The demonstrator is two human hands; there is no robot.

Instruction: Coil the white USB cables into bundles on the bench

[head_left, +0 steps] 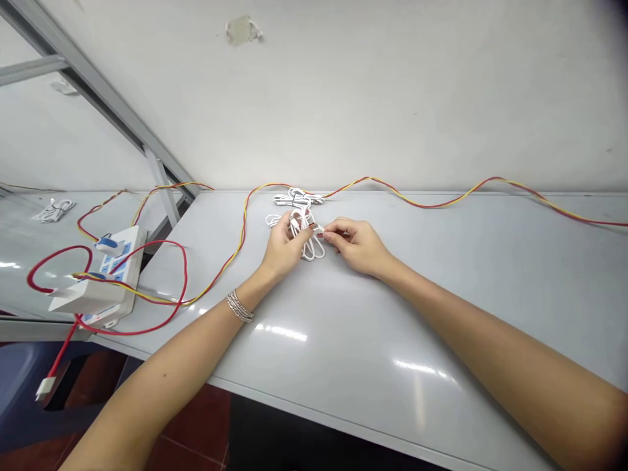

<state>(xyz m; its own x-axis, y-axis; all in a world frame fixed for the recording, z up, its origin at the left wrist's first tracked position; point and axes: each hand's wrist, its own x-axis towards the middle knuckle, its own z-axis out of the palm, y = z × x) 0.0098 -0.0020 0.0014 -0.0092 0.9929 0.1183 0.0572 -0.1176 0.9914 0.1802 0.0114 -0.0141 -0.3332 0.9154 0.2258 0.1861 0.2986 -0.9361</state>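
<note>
Two hands work at one white cable coil above the table's far middle: the left hand pinches its loops, and the right hand holds a white connector in a narrow fingertip pinch. Should the left thumb ease, loops could spill; a hard pull on the connector might tighten a tangle. Just beyond, a second white bundle and the red-and-yellow wire could snag. The tabletop gives room rightward and toward its near edge; the power strip crowds the left.
</note>
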